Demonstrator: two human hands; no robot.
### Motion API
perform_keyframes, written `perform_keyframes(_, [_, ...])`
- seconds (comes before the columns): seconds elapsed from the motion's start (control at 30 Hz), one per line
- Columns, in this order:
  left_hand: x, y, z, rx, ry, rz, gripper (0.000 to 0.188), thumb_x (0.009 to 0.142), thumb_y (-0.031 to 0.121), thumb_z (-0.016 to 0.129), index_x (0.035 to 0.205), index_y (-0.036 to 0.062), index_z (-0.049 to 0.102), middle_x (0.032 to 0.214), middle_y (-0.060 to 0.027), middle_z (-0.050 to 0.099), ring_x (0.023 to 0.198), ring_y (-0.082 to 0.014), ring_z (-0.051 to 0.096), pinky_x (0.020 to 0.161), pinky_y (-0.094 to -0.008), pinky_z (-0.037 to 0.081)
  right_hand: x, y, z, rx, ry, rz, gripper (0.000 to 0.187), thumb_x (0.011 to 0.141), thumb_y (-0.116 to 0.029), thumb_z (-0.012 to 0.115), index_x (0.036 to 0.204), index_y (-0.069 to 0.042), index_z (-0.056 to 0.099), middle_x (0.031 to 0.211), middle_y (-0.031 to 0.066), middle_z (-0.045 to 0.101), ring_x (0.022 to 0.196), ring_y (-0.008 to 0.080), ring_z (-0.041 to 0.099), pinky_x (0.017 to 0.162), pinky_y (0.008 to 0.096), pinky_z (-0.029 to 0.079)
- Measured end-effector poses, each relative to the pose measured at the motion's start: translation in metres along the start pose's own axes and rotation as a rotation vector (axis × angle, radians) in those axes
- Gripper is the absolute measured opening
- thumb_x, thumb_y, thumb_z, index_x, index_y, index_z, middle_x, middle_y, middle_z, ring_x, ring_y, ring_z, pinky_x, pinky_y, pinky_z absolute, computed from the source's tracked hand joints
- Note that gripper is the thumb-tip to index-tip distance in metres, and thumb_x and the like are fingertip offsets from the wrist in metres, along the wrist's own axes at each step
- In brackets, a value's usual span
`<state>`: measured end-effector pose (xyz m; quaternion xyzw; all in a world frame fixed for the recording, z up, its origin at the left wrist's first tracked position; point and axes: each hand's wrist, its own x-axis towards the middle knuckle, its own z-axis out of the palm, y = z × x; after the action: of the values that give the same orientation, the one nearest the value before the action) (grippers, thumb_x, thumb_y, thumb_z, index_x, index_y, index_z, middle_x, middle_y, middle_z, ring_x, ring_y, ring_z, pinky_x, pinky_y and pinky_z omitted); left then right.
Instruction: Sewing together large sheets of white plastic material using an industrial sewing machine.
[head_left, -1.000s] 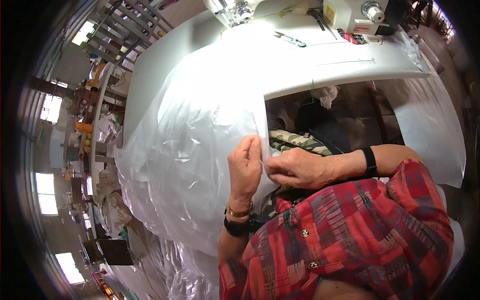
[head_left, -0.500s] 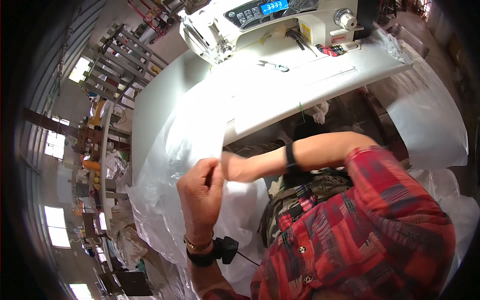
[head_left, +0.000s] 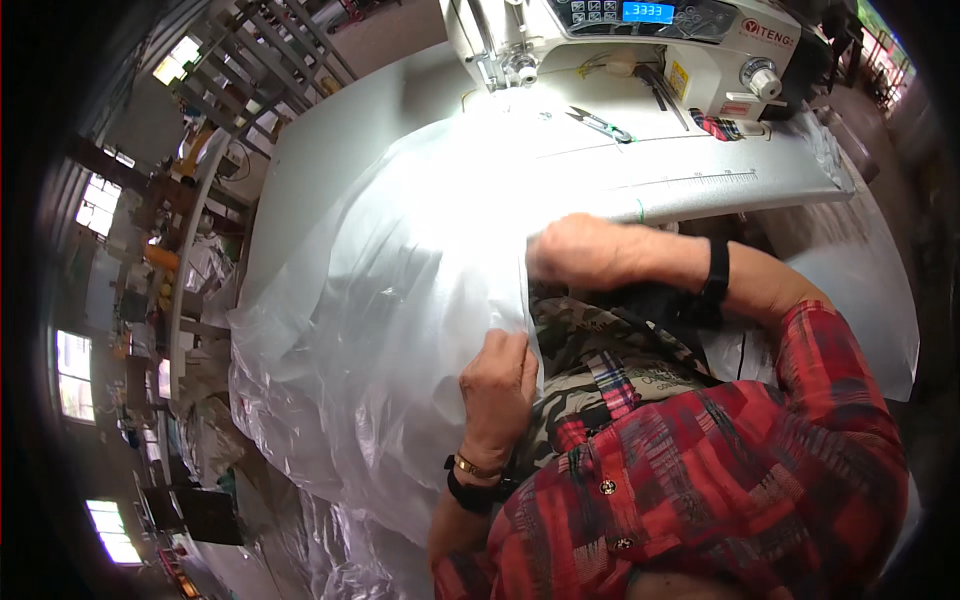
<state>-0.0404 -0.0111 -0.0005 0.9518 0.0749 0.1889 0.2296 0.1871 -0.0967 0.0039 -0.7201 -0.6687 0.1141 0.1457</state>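
A large translucent white plastic sheet (head_left: 370,290) runs from under the head of the sewing machine (head_left: 690,90) down over the table's near left side. My left hand (head_left: 497,385) is closed, pinching the sheet's right-hand edge near my lap. Farther up that same edge my right hand (head_left: 578,250) is closed on it, slightly blurred, its fingertips partly hidden. The edge between both hands hangs in a nearly straight line. Bright light washes out the sheet by the needle.
Thread snips (head_left: 602,125) lie on the white sewing table (head_left: 320,150), right of the needle. A bit of plaid cloth (head_left: 716,126) rests at the machine's base. More plastic sheeting (head_left: 850,270) hangs at the right. Metal racks (head_left: 265,60) stand at the far left.
My hands, close together before, have moved apart along the sheet's edge. The right hand went up and right, the left slightly down and right. The machine now appears farther right in view.
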Motion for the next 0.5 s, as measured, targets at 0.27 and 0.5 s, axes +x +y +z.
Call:
perform_keyframes(0.27, [-0.011, -0.001, 0.014, -0.379, 0.155, -0.363, 0.027, 0.086, -0.002, 0.057, 0.112, -0.0015, 0.064, 0.081, -0.0104, 0.06, 0.064, -0.0147, 0.054, 0.061, -0.0292, 0.045, 0.045, 0.065, -0.024, -0.27, 0.586, 0.018, 0.026, 0.084, -0.026, 0.065, 0.092, -0.002, 0.059, 0.099, 0.0154, 0.059, 0.097, 0.0317, 0.057, 0.081, 0.0431, 0.048])
perform_keyframes(0.5, [0.007, -0.011, 0.027, -0.28, 0.054, -0.118, 0.031, 0.082, -0.005, 0.05, 0.108, -0.0033, 0.066, 0.078, -0.013, 0.056, 0.068, -0.0208, 0.055, 0.063, -0.0306, 0.045, 0.044, 0.078, -0.016, -0.199, 0.587, 0.168, 0.034, 0.085, -0.034, 0.065, 0.097, -0.003, 0.06, 0.099, 0.016, 0.059, 0.101, 0.0335, 0.056, 0.089, 0.0448, 0.044])
